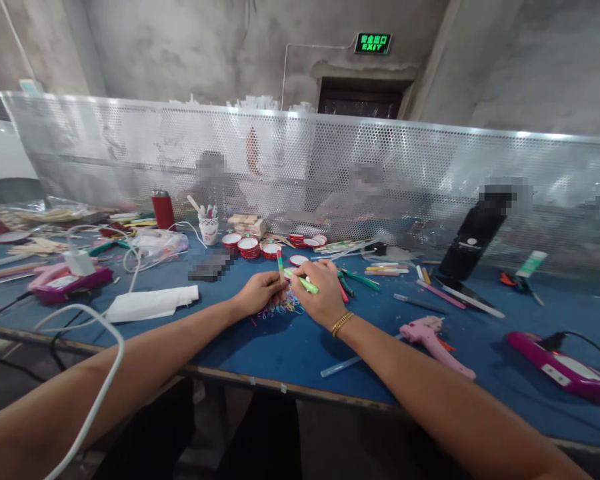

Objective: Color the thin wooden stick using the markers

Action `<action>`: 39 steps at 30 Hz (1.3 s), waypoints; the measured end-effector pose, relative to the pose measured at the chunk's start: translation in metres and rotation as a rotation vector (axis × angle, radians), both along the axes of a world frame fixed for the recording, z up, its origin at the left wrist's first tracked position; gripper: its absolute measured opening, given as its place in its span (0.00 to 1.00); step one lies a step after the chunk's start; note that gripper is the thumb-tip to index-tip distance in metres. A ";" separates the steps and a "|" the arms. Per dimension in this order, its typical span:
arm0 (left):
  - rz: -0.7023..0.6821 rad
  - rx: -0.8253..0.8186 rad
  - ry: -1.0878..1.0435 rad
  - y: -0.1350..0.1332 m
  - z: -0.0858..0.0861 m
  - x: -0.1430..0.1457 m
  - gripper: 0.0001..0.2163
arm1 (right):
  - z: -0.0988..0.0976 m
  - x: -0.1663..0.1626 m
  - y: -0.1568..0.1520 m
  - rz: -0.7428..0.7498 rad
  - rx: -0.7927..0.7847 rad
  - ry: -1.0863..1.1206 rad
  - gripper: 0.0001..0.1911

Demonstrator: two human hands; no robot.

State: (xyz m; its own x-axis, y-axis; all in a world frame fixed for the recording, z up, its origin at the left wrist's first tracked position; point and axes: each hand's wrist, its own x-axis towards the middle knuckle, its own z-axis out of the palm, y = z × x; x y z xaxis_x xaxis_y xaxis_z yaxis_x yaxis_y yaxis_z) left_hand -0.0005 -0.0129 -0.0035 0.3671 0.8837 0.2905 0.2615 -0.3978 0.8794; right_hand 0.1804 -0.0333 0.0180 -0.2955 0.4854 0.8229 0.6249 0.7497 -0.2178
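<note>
Between the fingers of my left hand (258, 293) a thin flat stick (281, 261) stands upright, coloured red at the top and green below. My right hand (321, 293), with a gold bracelet at the wrist, is closed around a light green marker pen (306, 284). The pen's tip end points at the stick; whether the two touch I cannot tell. Under both hands lies a pile of small coloured rubber-band-like loops (285, 305). Just beyond them are stacks of round red-rimmed white discs (249, 247).
A pink glue gun (437, 343) and a clear glue stick (341, 366) lie at my right. Magenta power strips (560, 365) sit at both sides. A white cable (115, 373) crosses my left arm. A pen cup (209, 230) and red flask (163, 210) stand before the perforated divider (280, 147).
</note>
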 end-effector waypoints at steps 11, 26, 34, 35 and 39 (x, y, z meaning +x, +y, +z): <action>-0.001 -0.012 -0.011 0.000 -0.001 0.000 0.20 | 0.001 0.001 -0.001 -0.016 -0.010 -0.010 0.07; -0.018 -0.013 -0.011 0.002 -0.003 -0.001 0.20 | 0.001 0.001 -0.001 0.026 -0.013 -0.026 0.06; -0.012 -0.018 0.001 0.002 -0.003 -0.001 0.20 | 0.001 0.001 0.000 0.016 -0.008 0.007 0.06; -0.015 -0.015 -0.002 0.002 -0.003 -0.002 0.20 | 0.001 0.001 0.000 0.025 -0.008 0.001 0.06; -0.015 -0.009 -0.012 0.003 -0.004 -0.001 0.20 | 0.001 0.001 0.000 0.031 -0.011 -0.015 0.06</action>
